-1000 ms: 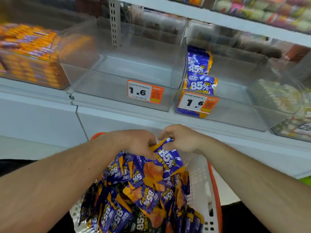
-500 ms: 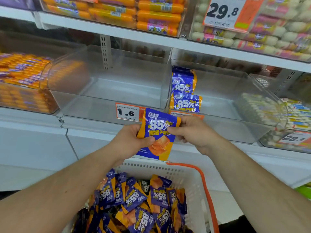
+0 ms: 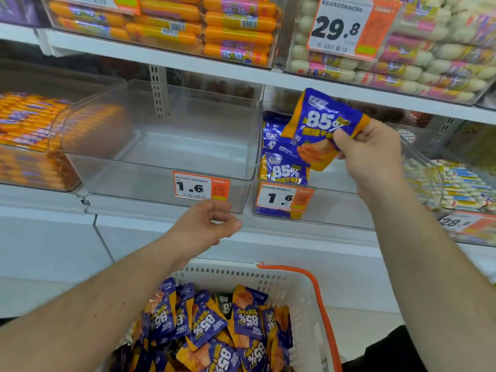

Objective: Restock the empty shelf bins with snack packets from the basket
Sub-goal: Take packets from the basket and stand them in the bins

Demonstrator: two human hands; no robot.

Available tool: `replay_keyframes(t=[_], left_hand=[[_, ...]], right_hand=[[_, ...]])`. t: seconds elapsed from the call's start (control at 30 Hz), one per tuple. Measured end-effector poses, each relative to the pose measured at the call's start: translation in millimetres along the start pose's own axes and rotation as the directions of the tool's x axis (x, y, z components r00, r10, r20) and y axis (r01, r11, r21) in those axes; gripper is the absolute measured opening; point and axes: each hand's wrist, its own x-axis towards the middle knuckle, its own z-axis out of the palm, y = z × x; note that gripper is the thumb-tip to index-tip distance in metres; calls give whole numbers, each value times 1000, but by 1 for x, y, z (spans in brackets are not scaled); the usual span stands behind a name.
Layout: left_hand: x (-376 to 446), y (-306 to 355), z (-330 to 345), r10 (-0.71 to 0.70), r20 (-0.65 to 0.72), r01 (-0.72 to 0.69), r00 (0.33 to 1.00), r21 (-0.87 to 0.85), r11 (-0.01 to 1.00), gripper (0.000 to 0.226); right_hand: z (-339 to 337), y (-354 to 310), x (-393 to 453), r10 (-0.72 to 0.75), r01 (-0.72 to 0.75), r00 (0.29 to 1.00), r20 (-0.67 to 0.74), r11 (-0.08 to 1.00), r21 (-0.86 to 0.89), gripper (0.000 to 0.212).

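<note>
My right hand (image 3: 373,157) grips a purple-and-orange "85%" snack packet (image 3: 319,127) by its right edge, holding it above the right clear bin (image 3: 335,208). That bin holds a few matching packets (image 3: 284,167) stacked at its left side. The clear bin (image 3: 161,157) to its left has nothing inside. My left hand (image 3: 206,226) hangs in front of the shelf edge, fingers loosely curled, holding nothing. Below, the white basket (image 3: 295,285) with an orange handle is piled with several of the same packets (image 3: 214,326).
Orange sausage packs (image 3: 29,124) fill the bin at far left. White-wrapped snacks (image 3: 451,183) fill the bin at far right. The upper shelf carries orange sausages (image 3: 228,30) and pale rolls (image 3: 418,63). Price tags hang on the bin fronts.
My left hand has let go of the packet and dropped toward the shelf edge. My right hand has carried the packet up and right, over the right bin.
</note>
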Motion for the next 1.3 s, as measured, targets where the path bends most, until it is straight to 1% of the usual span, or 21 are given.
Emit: replay_keyframes(t=[0.1,0.23,0.3,0.4,0.47,0.53,0.6,0.67,0.7,0.77,0.8,0.83,0.87,0.9,0.93,0.97,1.0,1.07,1.17,1.23,1.3], left_hand=[[0,-2,0,-36,25,35,999,39,999,36],[-3,-3,1,-71,58,66,996,84,994,39],[-5,-2,2,-96,79,86,992,128,988,36],[-6,-7,2,-124,102,106,987,166,980,39],[-7,-9,3,-139,120,113,983,199,973,38],[-7,-10,2,-156,130,125,979,220,967,36],[-7,-11,0,-167,138,131,976,236,963,35],[-6,-14,-3,-176,163,128,971,267,955,38],[-6,-17,-4,-187,183,127,965,299,946,40],[-6,-23,-7,-222,237,105,946,423,900,45],[-6,-24,-8,-248,269,86,931,499,863,48],[-6,-26,-8,-279,299,63,913,572,818,52],[-7,-27,-9,-310,325,31,893,642,766,57],[-8,-28,-9,-342,343,-3,875,710,704,62],[-8,-28,-8,-373,352,-41,859,771,636,65],[-9,-29,-8,-400,357,-77,844,819,568,64],[-9,-30,-8,-425,361,-107,830,852,513,64],[-9,-30,-7,-458,368,-138,809,877,460,63],[-9,-29,-9,-444,375,-153,814,875,458,64],[-8,-29,-9,-424,374,-160,825,874,460,65],[-7,-30,-8,-421,376,-159,826,871,466,66]], right_hand=[[3,30,9,72,-71,997,-1,981,-182,27],[24,61,6,210,-142,970,127,903,-405,21],[30,64,5,221,-98,964,147,811,-577,25],[30,63,8,308,-80,941,144,612,-787,19],[29,63,10,392,-69,910,139,471,-879,26],[29,63,9,400,-81,912,95,402,-912,30],[29,64,2,297,-106,955,22,407,-907,28],[32,68,-11,25,-72,997,-68,474,-878,27],[35,68,-22,-175,30,982,-74,527,-849,28],[48,71,-45,-511,345,859,25,543,-766,25],[58,74,-58,-579,468,810,88,549,-693,23],[68,82,-71,-574,536,804,158,583,-610,21],[77,93,-84,-501,545,831,243,642,-539,19],[85,103,-98,-360,498,864,352,715,-491,16],[91,117,-112,-165,417,863,477,766,-490,14],[96,131,-124,54,350,804,592,762,-544,14],[100,147,-134,247,331,708,662,712,-620,14],[104,176,-158,503,364,523,688,598,-714,11],[114,207,-200,674,298,381,633,558,-774,5],[121,218,-232,714,296,324,620,546,-784,23],[126,222,-262,684,441,334,648,495,-749,51]])
